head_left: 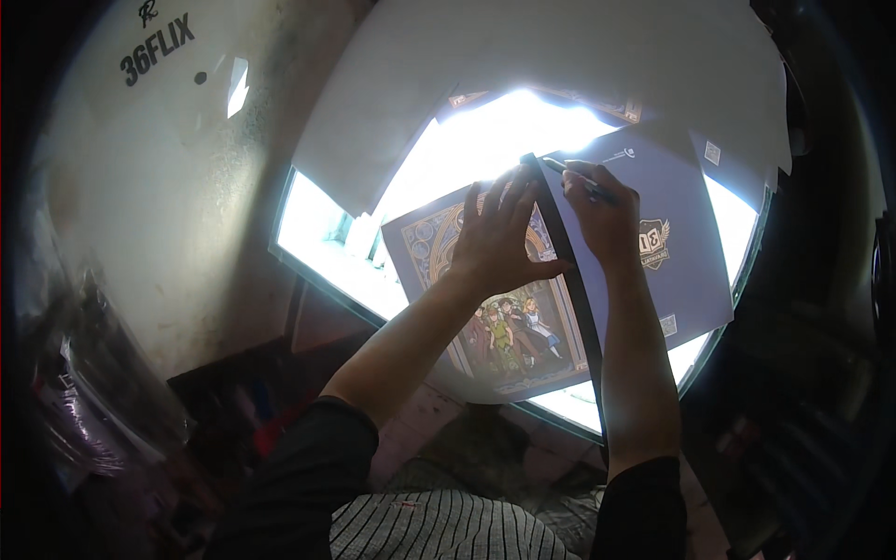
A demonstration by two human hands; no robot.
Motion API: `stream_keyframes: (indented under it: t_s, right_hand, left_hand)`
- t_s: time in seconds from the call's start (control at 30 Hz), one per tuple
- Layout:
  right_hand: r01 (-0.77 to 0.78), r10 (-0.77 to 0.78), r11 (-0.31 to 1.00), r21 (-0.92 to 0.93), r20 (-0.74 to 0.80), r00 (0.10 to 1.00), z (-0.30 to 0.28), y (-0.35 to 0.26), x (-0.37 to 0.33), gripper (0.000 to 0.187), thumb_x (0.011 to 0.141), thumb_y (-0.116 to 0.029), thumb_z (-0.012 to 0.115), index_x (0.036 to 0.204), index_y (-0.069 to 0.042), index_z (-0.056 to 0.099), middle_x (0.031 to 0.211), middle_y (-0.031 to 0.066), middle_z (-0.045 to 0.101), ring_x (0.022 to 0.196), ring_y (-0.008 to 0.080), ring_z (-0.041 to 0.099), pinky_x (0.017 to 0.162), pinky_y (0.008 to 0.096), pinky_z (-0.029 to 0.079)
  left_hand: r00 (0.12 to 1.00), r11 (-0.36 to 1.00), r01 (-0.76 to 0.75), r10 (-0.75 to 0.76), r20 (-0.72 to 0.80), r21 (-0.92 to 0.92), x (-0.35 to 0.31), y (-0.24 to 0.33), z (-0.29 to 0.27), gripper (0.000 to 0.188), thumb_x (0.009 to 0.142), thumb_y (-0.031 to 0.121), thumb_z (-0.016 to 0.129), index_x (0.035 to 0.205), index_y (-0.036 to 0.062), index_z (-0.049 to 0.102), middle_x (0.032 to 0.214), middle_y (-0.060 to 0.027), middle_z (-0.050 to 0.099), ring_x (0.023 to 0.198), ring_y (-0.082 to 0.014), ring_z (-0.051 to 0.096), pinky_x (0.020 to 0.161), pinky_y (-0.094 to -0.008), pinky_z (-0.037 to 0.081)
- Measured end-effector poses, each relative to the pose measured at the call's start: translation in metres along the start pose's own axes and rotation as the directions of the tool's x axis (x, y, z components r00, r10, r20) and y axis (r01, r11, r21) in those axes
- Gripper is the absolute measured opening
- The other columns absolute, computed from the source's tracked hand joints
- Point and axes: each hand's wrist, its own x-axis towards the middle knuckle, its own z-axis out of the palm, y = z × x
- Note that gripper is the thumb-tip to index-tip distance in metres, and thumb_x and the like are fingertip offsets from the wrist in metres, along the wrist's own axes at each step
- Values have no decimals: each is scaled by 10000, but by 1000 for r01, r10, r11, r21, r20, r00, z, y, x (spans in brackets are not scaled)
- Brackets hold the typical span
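Observation:
A printed book-cover sheet (686,294) lies on a glowing light table (313,219). One half carries an ornate frame with cartoon figures, the other is plain blue-purple with a gold emblem. A long dark straightedge (581,322) runs down the sheet and past its near edge. My left hand (490,241) is spread flat over the illustrated half, fingertips by the straightedge's far end and thumb touching its side. In my right hand (609,213) is a slim pen-shaped tool (554,164), its tip at the far end of the straightedge. Whether it has a blade or a nib cannot be made out.
Large white sheets (560,51) cover the far part of the light table, with printed edges (616,105) showing beneath. A pale board (140,187) with dark lettering stands at the left. Clear plastic wrapping (84,420) lies at the lower left. The right side is dark.

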Motion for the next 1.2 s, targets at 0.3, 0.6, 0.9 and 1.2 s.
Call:
stream_keyframes:
  t_s: [0.3, 0.6, 0.9, 1.2]
  right_hand:
    - [22, -23, 999, 32, 12, 1000, 3, 6, 0, 205, 911, -153, 699, 1072, -31, 732, 953, 158, 759, 845, 248, 756, 754, 335, 580]
    - [40, -41, 999, 24, 40, 998, 1, 0, 1, 198, 910, -154, 684, 1047, -18, 727, 925, 168, 752, 822, 270, 757, 740, 346, 581]
    - [21, -22, 999, 27, 38, 999, 0, -4, 1, 198, 918, -168, 663, 1035, -20, 724, 920, 172, 755, 826, 284, 758, 747, 341, 581]
    - [-15, 10, 996, 90, 64, 998, -2, 1, 3, 220, 917, -165, 667, 1060, -8, 724, 934, 175, 755, 826, 250, 758, 759, 335, 575]
  left_hand:
    - [1000, 1000, -15, 15, -22, -17, 0, -1, 4, 1216, 669, 810, 708, 1531, 52, 305, 1621, -190, 256, 1529, -332, 180, 1222, -589, 87]
    - [1000, 1000, -8, 8, -10, -6, 1, 2, 1, 1202, 682, 811, 700, 1530, 54, 313, 1627, -188, 245, 1536, -318, 160, 1223, -583, 81]
    - [999, 999, -33, 32, -25, -31, 1, 1, 2, 1161, 675, 763, 745, 1511, 67, 339, 1629, -186, 244, 1537, -316, 160, 1224, -592, 71]
    - [999, 999, -35, 35, -19, -26, 2, 1, 2, 1216, 676, 795, 737, 1535, 78, 261, 1616, -187, 229, 1531, -365, 155, 1219, -626, 95]
